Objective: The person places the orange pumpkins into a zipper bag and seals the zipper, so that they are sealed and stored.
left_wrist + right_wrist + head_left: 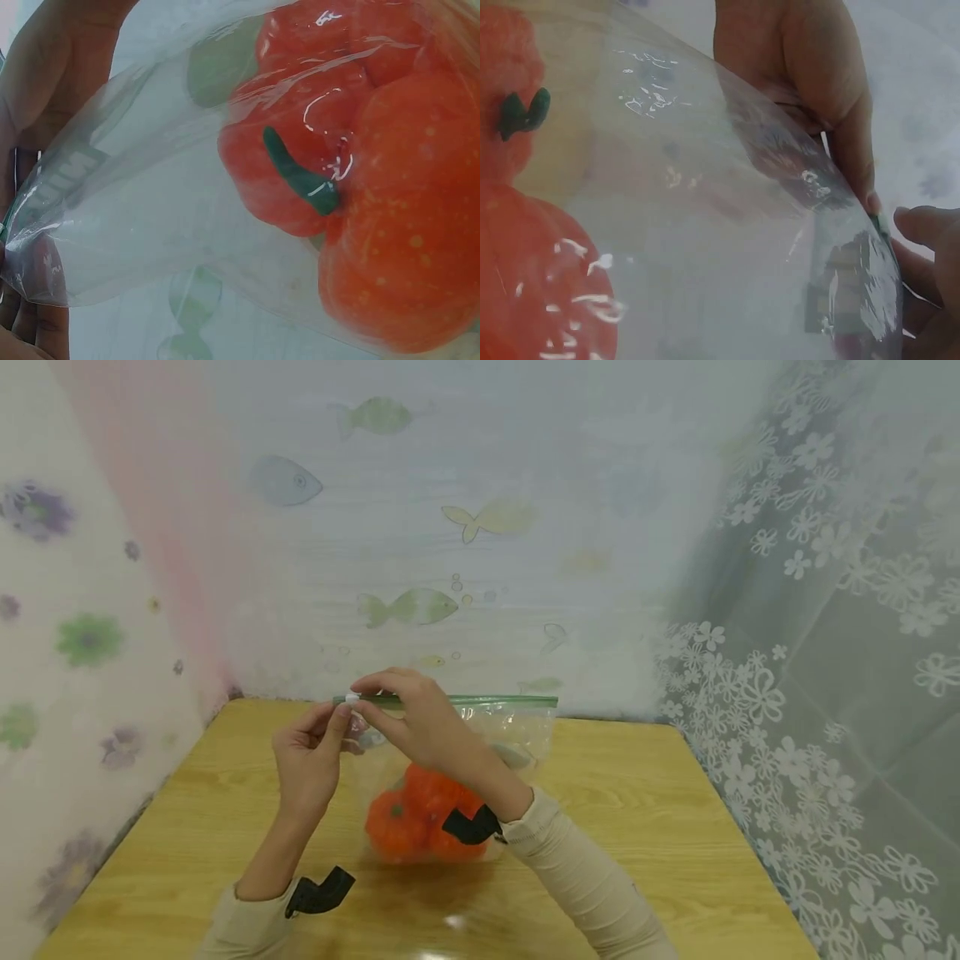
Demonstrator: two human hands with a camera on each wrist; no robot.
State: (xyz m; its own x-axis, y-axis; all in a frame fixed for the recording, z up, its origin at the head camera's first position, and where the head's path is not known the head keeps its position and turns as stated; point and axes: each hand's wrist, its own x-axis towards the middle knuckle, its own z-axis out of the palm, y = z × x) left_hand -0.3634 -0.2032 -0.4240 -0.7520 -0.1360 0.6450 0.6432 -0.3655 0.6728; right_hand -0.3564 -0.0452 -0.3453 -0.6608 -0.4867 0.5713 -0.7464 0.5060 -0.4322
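Observation:
A clear zip bag [525, 727] with a green zip strip and a white slider [352, 698] stands upright on the table. Inside it are several glossy orange-red, pumpkin-like vegetables [396, 827] with green stems; one green stem [300, 176] shows close up in the left wrist view. My left hand [309, 764] pinches the bag's upper left corner between thumb and fingers. Reaching across the front of the bag, my right hand [427, 718] holds thumb and forefinger at the slider, beside the left thumb. A greyish-green thing [513, 755] shows through the bag's right side; its kind is unclear.
The yellow wood-grain table [622, 827] runs back to a pale wall [585, 527] painted with fish. Flower-patterned curtains or panels [825, 760] flank it on both sides. Black straps or mounts [321, 891] stick out at both wrists.

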